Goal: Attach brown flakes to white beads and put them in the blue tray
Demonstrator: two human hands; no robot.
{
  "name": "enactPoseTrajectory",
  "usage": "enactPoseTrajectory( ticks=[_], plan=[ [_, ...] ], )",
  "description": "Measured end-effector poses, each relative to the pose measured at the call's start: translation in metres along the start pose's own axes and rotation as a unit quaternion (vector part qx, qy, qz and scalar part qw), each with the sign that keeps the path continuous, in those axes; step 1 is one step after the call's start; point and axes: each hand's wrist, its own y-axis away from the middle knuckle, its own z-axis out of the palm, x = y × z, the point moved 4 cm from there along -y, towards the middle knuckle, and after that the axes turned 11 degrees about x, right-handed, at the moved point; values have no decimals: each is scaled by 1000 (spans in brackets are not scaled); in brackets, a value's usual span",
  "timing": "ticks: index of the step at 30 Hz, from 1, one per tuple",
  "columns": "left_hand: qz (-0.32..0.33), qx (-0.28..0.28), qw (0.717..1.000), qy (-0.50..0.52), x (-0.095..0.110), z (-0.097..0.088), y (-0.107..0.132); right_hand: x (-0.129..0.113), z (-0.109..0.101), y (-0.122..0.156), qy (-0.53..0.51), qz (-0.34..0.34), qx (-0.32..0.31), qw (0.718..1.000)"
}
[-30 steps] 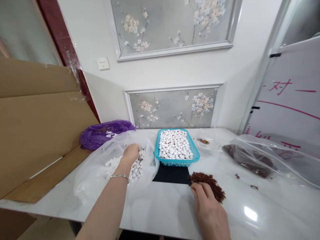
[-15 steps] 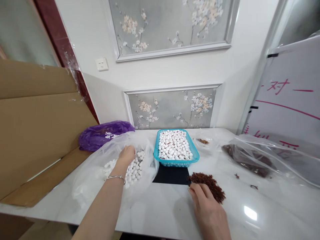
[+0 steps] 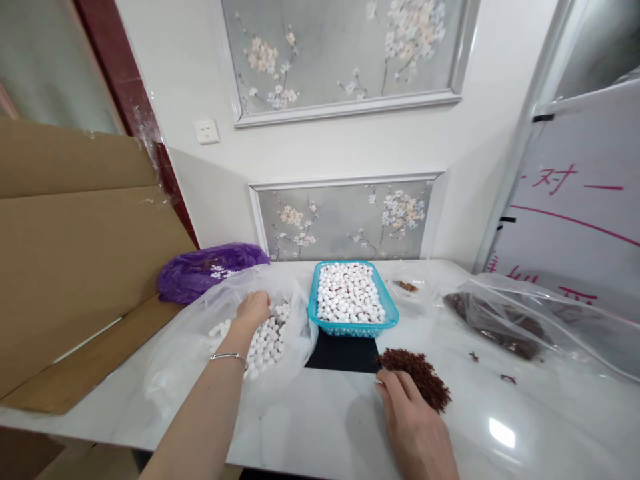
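Observation:
My left hand (image 3: pixel 254 309) reaches into a clear plastic bag (image 3: pixel 170 360), its fingers curled down among loose white balls (image 3: pixel 267 343). Its fingertips are hidden, so what they hold does not show. Beside the near edge of a heap of small dark-red pieces (image 3: pixel 420 375), my right hand (image 3: pixel 413 413) has its thumb and fingers pinched together. A tiny pale spot shows at those fingertips, too small to name. Between and beyond the hands stands a blue plastic basket (image 3: pixel 313 308) filled with white balls (image 3: pixel 350 293), some with reddish-brown bits showing.
A black sheet (image 3: pixel 343 353) lies in front of the basket. At the left are a purple bag (image 3: pixel 193 275) and a cardboard box (image 3: pixel 85 267). A small clear bag (image 3: pixel 425 283) and a larger bag of dark pieces (image 3: pixel 500 323) lie right. Two loose bits lie nearby.
Both hands stay in nearly the same places, with the right fingers only slightly shifted. The whole view has tipped a little, so things sit slightly lower in the picture.

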Motion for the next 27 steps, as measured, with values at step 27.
enactPoseTrajectory(
  ticks=[27],
  plan=[
    [-232,-274,481,800,84,58,197,-25,-23,-8,-478,243,-71,841]
  ],
)
